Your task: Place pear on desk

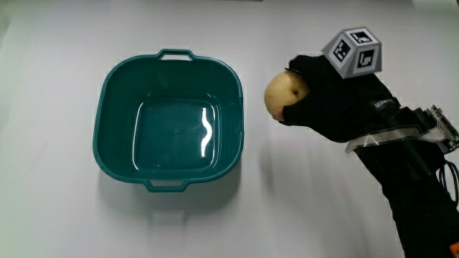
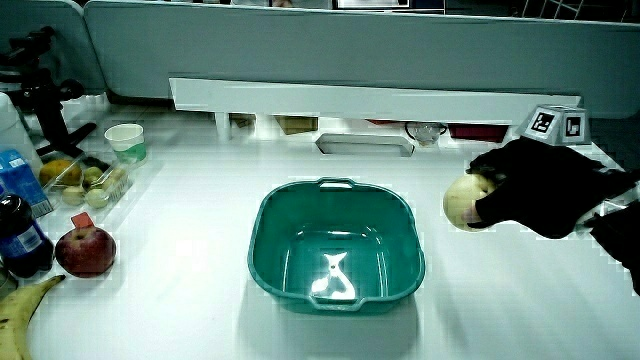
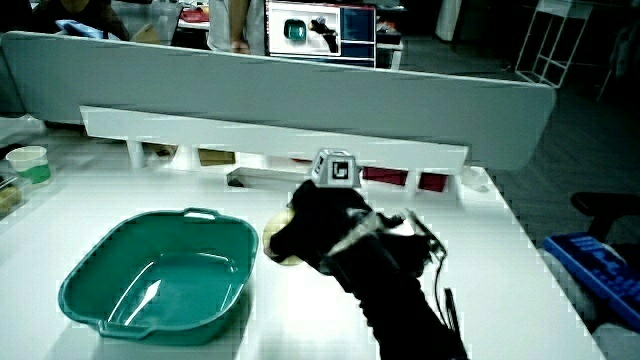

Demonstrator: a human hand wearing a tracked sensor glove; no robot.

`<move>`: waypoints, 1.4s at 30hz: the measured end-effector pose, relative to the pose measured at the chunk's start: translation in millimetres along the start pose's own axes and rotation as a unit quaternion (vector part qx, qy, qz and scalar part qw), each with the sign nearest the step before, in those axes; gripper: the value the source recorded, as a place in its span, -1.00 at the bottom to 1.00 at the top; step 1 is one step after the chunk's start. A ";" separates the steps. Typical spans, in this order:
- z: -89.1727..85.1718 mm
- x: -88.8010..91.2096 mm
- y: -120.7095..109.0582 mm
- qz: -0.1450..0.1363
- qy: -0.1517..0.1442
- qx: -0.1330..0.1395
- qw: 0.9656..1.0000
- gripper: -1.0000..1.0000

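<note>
We saw the hand (image 1: 337, 100) in its black glove just beside the teal basin (image 1: 239, 107), with the patterned cube (image 1: 353, 51) sitting on its back. The fingers were curled around the pear (image 1: 285, 93), gripping it from the side away from the basin, so that the yellowish fruit pointed toward the basin's rim. The pear was outside the basin, near the rim but apart from it. We could not tell whether it touched the table (image 1: 43, 215) or hung just over it. The forearm (image 1: 416, 186) ran from the hand toward the person.

In both side views the hand (image 2: 540, 195) (image 3: 320, 225) kept the same clasp on the pear (image 2: 462, 203) (image 3: 285, 255), beside the basin (image 2: 335, 300) (image 3: 150, 325), though in one of them only a pale sliver of the fruit showed past the glove. The basin held nothing.

In a side view we also noted several things well apart from the hand, with the basin between them and it: a red apple (image 2: 85, 250), a banana (image 2: 25, 305) nearer to the person than the apple, a dark bottle (image 2: 20, 235) just beside the apple, a clear tray of small fruit (image 2: 90, 180) and a paper cup (image 2: 125, 140) farther from the person. A white shelf (image 2: 350, 98) ran along the foot of the low partition (image 2: 300, 40).
</note>
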 end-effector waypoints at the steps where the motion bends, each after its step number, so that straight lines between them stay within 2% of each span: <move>1: -1.8 1.7 -0.7 0.004 0.006 -0.005 1.000 0.00; 3: -8.1 8.9 1.4 -0.007 0.013 -0.008 1.000 0.00; 4: -12.3 13.2 3.7 -0.008 0.017 -0.018 1.000 0.00; 8: -24.4 24.1 9.4 -0.024 0.018 -0.026 0.999 0.00; 13: -39.1 35.6 16.6 -0.037 0.024 -0.046 0.998 0.00; 14: -41.4 37.2 17.2 -0.040 0.022 -0.043 0.998 0.00; 17: -50.5 43.4 20.8 -0.048 0.034 -0.055 0.997 0.00; 22: -65.2 52.8 28.7 -0.063 0.031 -0.063 0.996 0.00; 31: -78.2 55.5 29.0 -0.064 0.040 -0.071 0.995 0.00; 34: -82.7 60.0 28.8 -0.073 0.038 -0.070 0.994 0.00; 39: -84.4 65.3 26.5 -0.074 0.053 -0.072 0.993 0.00; 40: -86.8 69.1 28.9 -0.077 0.064 -0.089 0.991 0.00; 42: -87.8 72.0 29.7 -0.086 0.068 -0.098 0.989 0.00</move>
